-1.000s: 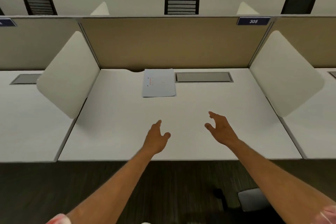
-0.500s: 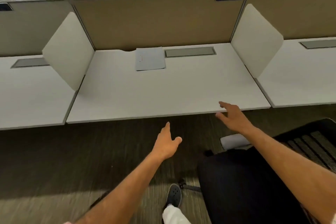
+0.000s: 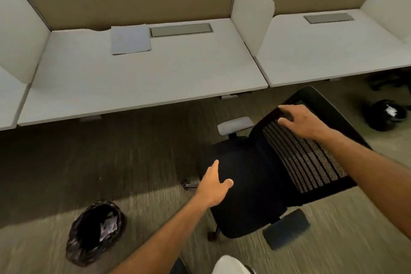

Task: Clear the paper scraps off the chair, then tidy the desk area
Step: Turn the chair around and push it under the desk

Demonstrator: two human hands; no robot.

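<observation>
**Reaching for the chair, seat bare of scraps**

Head view: resting the right hand (image 3: 304,121) on the top edge of the chair (image 3: 255,184) backrest at 2 o'clock, fingers spread and curled lightly over the frame, probably to steer or turn it toward the worktop (image 3: 142,78). Hovering the left hand (image 3: 213,187) over the seat's front-left corner near centre, open, fingers loosely together, thumb out, holding nothing. Showing no paper scraps on the dark seat; judged already cleared. Standing at 7 o'clock on the carpet, a black-lined bin (image 3: 94,232) with pale crumpled paper inside, handy to the seat. Lying at 11 o'clock against the back panel, one sheet of paper (image 3: 130,39), likely next for tidying.
</observation>
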